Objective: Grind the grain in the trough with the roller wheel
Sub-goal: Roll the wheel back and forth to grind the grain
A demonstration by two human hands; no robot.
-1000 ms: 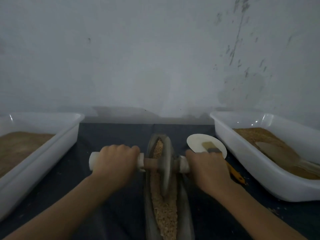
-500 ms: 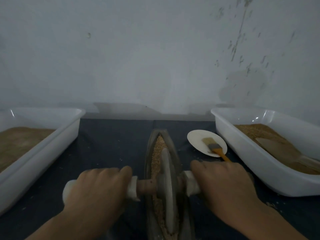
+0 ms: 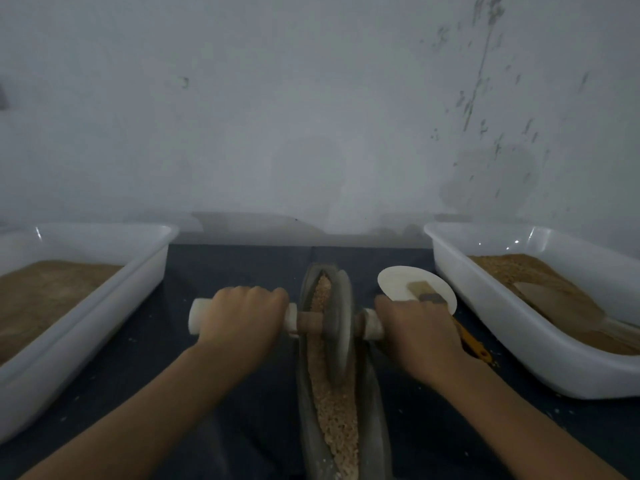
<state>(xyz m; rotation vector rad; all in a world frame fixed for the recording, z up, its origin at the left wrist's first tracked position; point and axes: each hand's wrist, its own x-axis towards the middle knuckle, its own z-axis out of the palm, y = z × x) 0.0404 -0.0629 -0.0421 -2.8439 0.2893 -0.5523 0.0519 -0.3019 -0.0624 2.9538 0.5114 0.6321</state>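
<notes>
A long, narrow grey trough runs away from the person down the middle of a dark cloth-covered table, and it holds a strip of coarse tan grain along its groove, from the near end to the far tip. The roller wheel, a grey disc standing on edge, sits in the far half of the trough with grain lying both ahead of it and behind it. Its axle crosses the trough, with a white handle on each side. The left hand grips the left handle, fingers curled together over the top, and the handle's end sticks out past the hand. The right hand wraps the right handle the same way, fingers pressed side by side. 2 white plastic tubs flank the trough: the left tub holds fine brown meal, and the right tub holds similar brown grain with a pale scoop lying in it. Between the trough and the right tub, a small white dish carries the bristle end of a brush with an orange handle.
</notes>
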